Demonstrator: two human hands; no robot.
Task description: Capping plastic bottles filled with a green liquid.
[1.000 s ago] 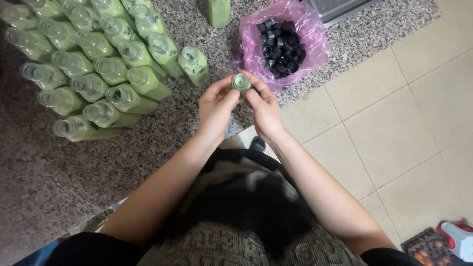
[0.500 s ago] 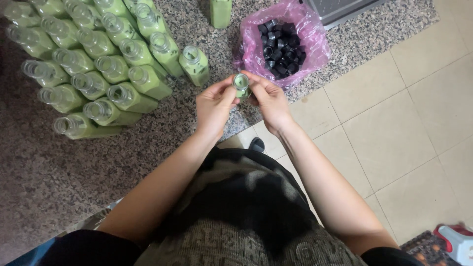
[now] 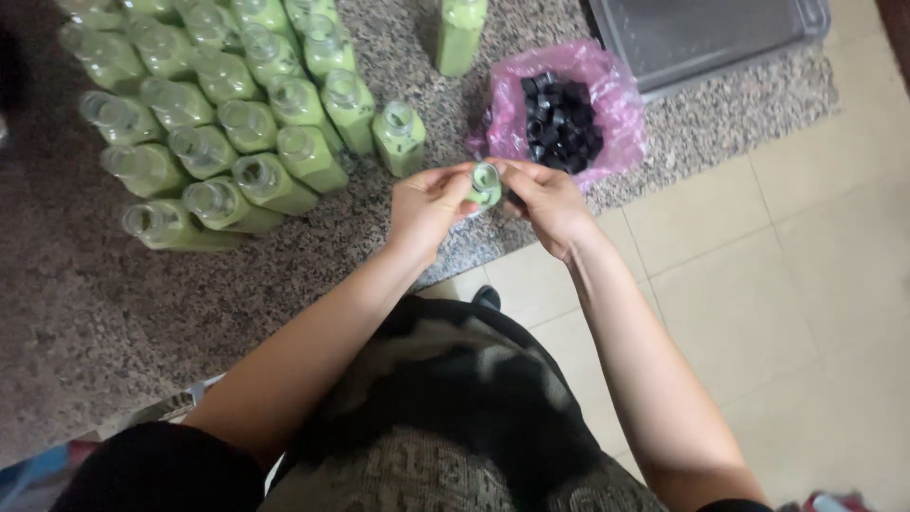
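Observation:
My left hand (image 3: pixel 428 202) and my right hand (image 3: pixel 545 201) meet over the counter's edge, both gripping one small green bottle (image 3: pixel 485 183) whose open mouth faces up. Just beyond my right hand lies a pink plastic bag (image 3: pixel 616 104) full of black caps (image 3: pixel 561 121). To the left stand several more green bottles (image 3: pixel 237 133) in rows on the speckled granite counter (image 3: pixel 85 303), all uncapped. One of them (image 3: pixel 399 138) stands apart, close to my left hand.
Another green bottle (image 3: pixel 460 33) stands at the counter's far edge. A grey tray (image 3: pixel 701 33) lies at the top right. Beige floor tiles (image 3: pixel 796 275) spread to the right. A dark shoe tip (image 3: pixel 486 297) shows below the counter edge.
Both hands stay on the small bottle. The fingers have shifted around its mouth and the view has drifted slightly.

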